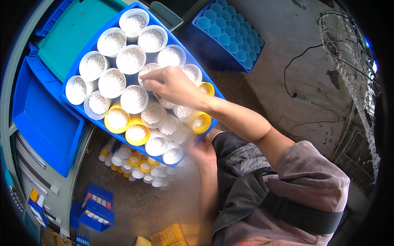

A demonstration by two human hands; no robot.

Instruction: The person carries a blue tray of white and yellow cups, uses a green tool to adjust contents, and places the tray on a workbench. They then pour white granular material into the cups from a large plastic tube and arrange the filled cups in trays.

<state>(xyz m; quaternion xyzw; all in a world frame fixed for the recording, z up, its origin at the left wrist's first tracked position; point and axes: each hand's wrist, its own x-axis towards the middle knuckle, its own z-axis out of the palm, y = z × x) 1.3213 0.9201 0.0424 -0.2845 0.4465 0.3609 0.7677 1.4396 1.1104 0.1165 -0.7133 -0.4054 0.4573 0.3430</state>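
A blue tray (141, 9) spans the upper middle, filled with several white and yellow cups of small white pellets. My right hand (172, 84) reaches over it from the right, fingers bent and drawn together at a white cup (146, 69). Whether pellets are between the fingertips is hidden. My left hand (204, 153) is at the tray's lower right corner, next to a white cup (172, 155). Motion blurs its fingers, so its grip does not show. Yellow cups (137, 134) stand along the near side and another yellow cup (201, 123) at the right.
More pellet-filled cups (143, 166) stand lower down, beneath the tray. A blue crate (197, 39) of light-blue cups is at the back. An empty-looking blue bin (45, 119) lies left, below a green panel (78, 37). Yellow baskets (172, 237) and blue boxes (97, 213) sit on the floor.
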